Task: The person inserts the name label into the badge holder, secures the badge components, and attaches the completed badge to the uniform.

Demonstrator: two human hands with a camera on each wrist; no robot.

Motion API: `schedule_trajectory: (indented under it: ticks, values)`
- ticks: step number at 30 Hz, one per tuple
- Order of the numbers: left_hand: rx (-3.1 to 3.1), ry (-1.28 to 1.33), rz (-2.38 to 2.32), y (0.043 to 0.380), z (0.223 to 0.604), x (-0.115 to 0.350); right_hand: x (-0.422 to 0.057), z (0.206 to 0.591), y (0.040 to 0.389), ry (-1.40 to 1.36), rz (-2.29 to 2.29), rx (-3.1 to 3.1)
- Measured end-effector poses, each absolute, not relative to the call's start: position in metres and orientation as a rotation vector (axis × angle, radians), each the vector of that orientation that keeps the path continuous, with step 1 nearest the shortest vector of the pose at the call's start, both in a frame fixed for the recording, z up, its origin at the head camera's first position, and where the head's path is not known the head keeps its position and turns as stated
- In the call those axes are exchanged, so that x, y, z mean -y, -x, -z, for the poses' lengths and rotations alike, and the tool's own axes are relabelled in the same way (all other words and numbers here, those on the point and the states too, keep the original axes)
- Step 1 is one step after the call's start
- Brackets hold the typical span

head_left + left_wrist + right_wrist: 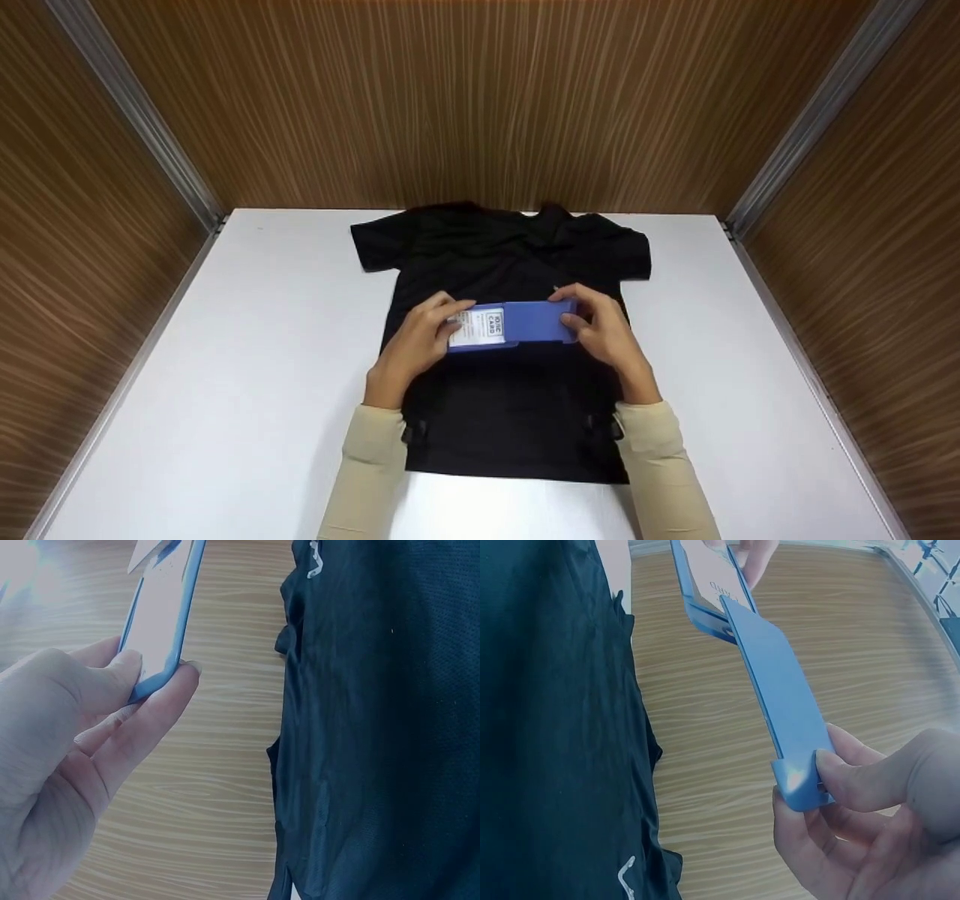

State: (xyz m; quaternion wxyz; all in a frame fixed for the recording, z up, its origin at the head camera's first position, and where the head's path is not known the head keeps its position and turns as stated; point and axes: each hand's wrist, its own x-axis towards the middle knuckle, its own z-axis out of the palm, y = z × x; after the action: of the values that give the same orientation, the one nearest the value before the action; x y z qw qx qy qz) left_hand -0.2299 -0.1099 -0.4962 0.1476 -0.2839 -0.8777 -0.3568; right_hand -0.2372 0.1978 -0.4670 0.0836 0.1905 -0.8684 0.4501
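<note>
Both hands hold a blue plastic card holder (535,321) raised over a black short-sleeved T-shirt (510,405). My left hand (417,335) pinches the holder's left part, where a white printed card (480,327) lies in a blue frame. In the left wrist view the thumb presses on the card's face, with fingers behind the frame. My right hand (604,328) pinches the far end of the flat blue cover (780,682) between thumb and fingers. The cover extends out to the right of the card part; its inner end overlaps that part's edge.
The shirt lies spread on a white table (247,360), collar toward the back. Wood-grain panels (480,105) rise at the back and both sides, with metal strips (142,112) along the corners.
</note>
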Motion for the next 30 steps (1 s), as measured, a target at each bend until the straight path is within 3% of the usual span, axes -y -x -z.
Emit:
schedule_trajectory:
  ticks: [30]
  values:
    - [2.513,0.821,1.040,0.2294,0.4955,0.1083,-0.1927,0.4742,0.2395,-0.574,-1.303,2.595]
